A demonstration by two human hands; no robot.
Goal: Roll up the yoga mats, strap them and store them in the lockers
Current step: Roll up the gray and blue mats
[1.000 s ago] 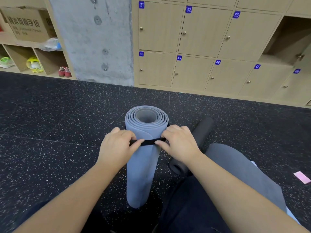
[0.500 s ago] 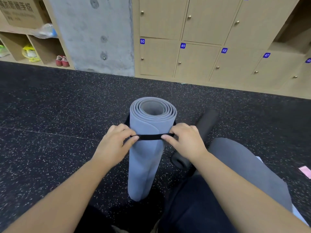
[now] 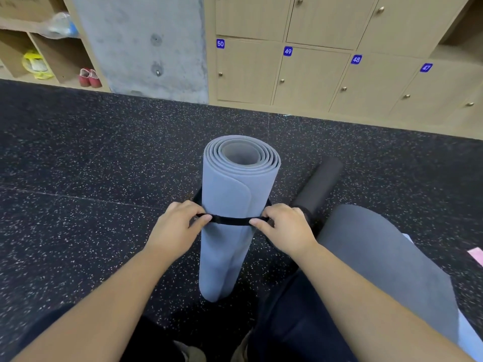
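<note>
A rolled blue-grey yoga mat point(image 3: 230, 194) stands upright on the dark speckled floor in front of me. A black strap point(image 3: 231, 220) runs around its middle. My left hand point(image 3: 175, 226) pinches the strap at the mat's left side. On the mat's right side, my right hand point(image 3: 286, 227) pinches the other end. A rolled black mat point(image 3: 320, 184) lies on the floor just right of it. A grey mat point(image 3: 386, 265) lies at the right, partly under my right arm. Closed wooden lockers point(image 3: 308, 74) numbered 47 to 50 line the far wall.
A concrete pillar point(image 3: 146, 45) stands left of the lockers. Open shelves point(image 3: 60, 56) at far left hold red shoes point(image 3: 89, 78) and a yellow bag. An open locker compartment point(image 3: 462, 32) shows at the top right. A pink slip point(image 3: 477, 254) lies on the floor at the right edge.
The strap and both hands have slid down the mat, from near its top rim toward its middle. The view has tilted downward.
</note>
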